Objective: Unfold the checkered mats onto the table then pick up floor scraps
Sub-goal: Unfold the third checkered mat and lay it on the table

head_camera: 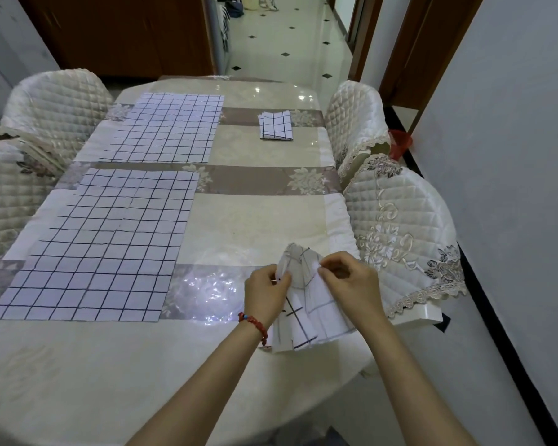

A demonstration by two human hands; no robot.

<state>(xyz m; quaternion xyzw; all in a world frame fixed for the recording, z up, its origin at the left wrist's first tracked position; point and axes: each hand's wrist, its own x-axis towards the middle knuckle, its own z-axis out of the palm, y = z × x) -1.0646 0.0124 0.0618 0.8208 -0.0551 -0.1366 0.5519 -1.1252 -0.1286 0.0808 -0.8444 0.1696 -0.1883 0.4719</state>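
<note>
Two white checkered mats lie unfolded flat on the left side of the table: a near mat (100, 249) and a far mat (171, 128). A third mat (276, 125) stays folded at the far right of the table. I hold a fourth, partly folded mat (306, 320) above the near right table edge. My left hand (266, 292) pinches its upper left layers and my right hand (347, 276) pinches the upper right layers. The cloth fans downward between them.
The table (258, 220) has a glossy beige and taupe floral cover. Quilted cream chairs stand at the left (55, 104) and right (400, 226). A white wall runs close along the right. A red bin (400, 143) sits behind the right chairs. Tiled floor (287, 43) extends beyond.
</note>
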